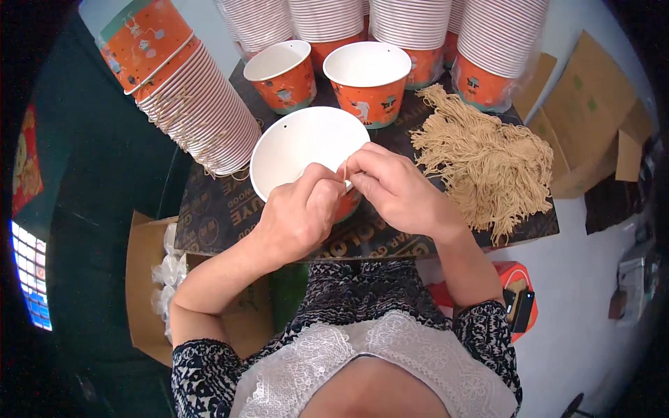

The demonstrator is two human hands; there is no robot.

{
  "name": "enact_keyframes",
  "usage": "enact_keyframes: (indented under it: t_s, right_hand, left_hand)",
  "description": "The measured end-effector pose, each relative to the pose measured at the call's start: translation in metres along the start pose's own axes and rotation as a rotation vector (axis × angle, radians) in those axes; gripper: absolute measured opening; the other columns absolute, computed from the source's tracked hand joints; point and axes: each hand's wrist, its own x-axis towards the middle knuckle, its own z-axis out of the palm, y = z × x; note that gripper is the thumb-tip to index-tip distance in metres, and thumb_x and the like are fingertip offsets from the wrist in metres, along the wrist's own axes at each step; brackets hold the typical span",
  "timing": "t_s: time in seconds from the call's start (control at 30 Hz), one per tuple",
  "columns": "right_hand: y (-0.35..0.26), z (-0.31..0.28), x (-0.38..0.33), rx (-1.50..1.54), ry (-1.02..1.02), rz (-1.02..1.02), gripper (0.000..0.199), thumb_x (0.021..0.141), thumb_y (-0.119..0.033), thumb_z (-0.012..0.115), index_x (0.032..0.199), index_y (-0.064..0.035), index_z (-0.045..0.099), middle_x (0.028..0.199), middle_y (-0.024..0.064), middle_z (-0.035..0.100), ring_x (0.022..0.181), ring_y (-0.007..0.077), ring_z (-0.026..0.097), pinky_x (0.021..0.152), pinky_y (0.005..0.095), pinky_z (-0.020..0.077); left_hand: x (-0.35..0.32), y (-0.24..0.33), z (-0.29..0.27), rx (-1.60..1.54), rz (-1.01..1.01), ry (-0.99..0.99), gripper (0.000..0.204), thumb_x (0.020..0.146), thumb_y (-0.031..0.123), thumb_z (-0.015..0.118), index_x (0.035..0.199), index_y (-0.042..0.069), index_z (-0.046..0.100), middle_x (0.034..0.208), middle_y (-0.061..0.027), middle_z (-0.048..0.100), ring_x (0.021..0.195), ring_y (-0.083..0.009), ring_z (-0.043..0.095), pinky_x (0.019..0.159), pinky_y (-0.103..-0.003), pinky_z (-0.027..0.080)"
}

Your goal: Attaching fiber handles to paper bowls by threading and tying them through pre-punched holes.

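Observation:
A paper bucket (301,143), white inside and orange outside, stands near the front of the table with its mouth tilted toward me. A small dark hole shows in its far wall. My left hand (296,217) and my right hand (403,189) meet at its near right rim, both with fingers pinched closed. Between the fingertips runs a short bit of thin tan cord (345,169); most of it is hidden by the fingers. Right of my right hand lies a loose heap of tan cords (491,164).
Two more orange buckets (283,82) stand behind, before tall bucket stacks (498,42) partly in clear plastic. At left leans a nested stack (198,104) with cords on its rims. Open cardboard boxes (150,292) flank the dark table (230,216). A red stool (505,272) holds a phone.

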Motion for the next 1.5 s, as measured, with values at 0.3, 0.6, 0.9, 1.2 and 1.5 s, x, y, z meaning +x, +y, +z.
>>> enact_keyframes:
  t_s: [0.3,0.6,0.9,1.2,1.5]
  right_hand:
    - [-0.006,-0.001,0.0,0.013,-0.001,0.03,0.006,0.089,-0.002,0.059,0.095,0.0013,0.058,0.089,0.0106,0.057,0.078,0.0217,0.057,0.071,0.0325,0.0468]
    - [-0.002,0.01,-0.004,0.026,0.134,0.02,0.002,0.091,0.0,0.057,0.092,0.0012,0.055,0.087,0.0081,0.059,0.074,0.0144,0.055,0.067,0.0293,0.0451]
    - [0.002,0.008,-0.004,0.041,0.108,0.033,0.014,0.093,0.001,0.053,0.105,0.0027,0.06,0.101,0.0106,0.063,0.089,0.0176,0.061,0.078,0.0294,0.0488]
    - [0.001,0.008,0.0,-0.036,0.042,-0.022,0.011,0.091,0.001,0.054,0.099,0.0036,0.061,0.104,0.0128,0.061,0.101,0.0251,0.058,0.089,0.0329,0.046]
    - [-0.003,0.01,0.001,0.126,0.065,0.107,0.003,0.091,0.002,0.055,0.092,0.0016,0.058,0.101,0.0054,0.059,0.082,0.0107,0.051,0.072,0.025,0.0438]
  left_hand:
    - [0.001,0.001,0.0,-0.025,-0.028,0.002,0.018,0.078,-0.005,0.064,0.092,-0.001,0.053,0.085,-0.0123,0.055,0.058,-0.0254,0.06,0.043,-0.035,0.05]
    - [0.007,0.0,-0.001,-0.191,-0.184,0.026,0.023,0.078,-0.007,0.067,0.087,0.002,0.048,0.084,-0.0126,0.056,0.063,-0.0314,0.061,0.052,-0.039,0.05]
    - [0.007,-0.004,0.0,-0.218,-0.182,0.036,0.023,0.078,-0.007,0.068,0.087,0.003,0.049,0.084,-0.0122,0.056,0.065,-0.031,0.062,0.053,-0.038,0.051]
    - [0.0,-0.003,0.002,-0.128,-0.121,0.028,0.032,0.072,-0.01,0.072,0.095,0.003,0.054,0.09,-0.0125,0.062,0.069,-0.0281,0.065,0.055,-0.034,0.053]
    - [0.002,-0.001,0.0,-0.151,-0.144,0.055,0.031,0.072,-0.01,0.071,0.095,0.003,0.055,0.091,-0.0119,0.062,0.07,-0.0279,0.065,0.057,-0.033,0.054]
